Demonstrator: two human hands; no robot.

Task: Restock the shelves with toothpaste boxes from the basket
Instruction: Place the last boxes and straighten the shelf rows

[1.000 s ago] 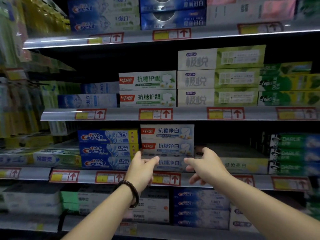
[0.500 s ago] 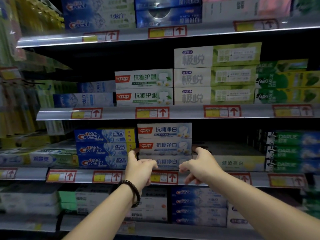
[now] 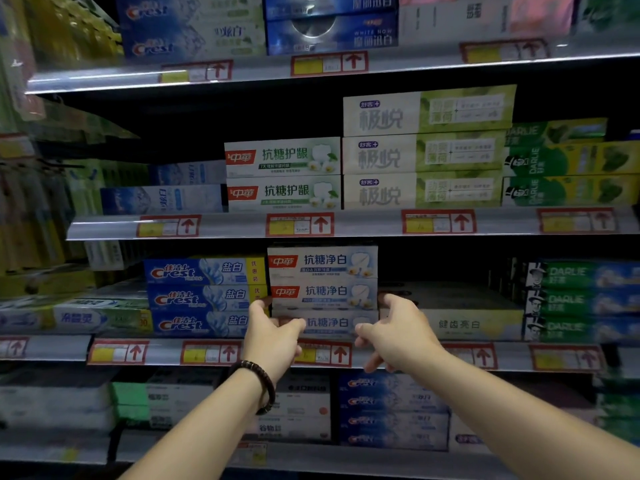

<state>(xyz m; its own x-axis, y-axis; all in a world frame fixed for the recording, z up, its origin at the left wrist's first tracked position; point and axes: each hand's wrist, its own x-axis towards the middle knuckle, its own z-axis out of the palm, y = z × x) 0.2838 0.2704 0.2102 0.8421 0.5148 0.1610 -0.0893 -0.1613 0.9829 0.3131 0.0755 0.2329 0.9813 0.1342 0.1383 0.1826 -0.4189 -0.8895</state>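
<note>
Between the two hands: the lowest toothpaste box [image 3: 329, 323] of a three-high stack.

At that box's left end the left hand [image 3: 273, 337], a dark bead bracelet [image 3: 263, 382] on its wrist, lays its thumb across the front, forefinger raised beside the blue Crest boxes [image 3: 204, 299]. At the right end the right hand [image 3: 398, 332] brackets the corner with thumb and forefinger, its other fingers curled down over the shelf edge [image 3: 162, 351]. Whether either hand truly grips the box I cannot tell. Just right of the right hand lies a pale yellow box [image 3: 467, 323].
</note>
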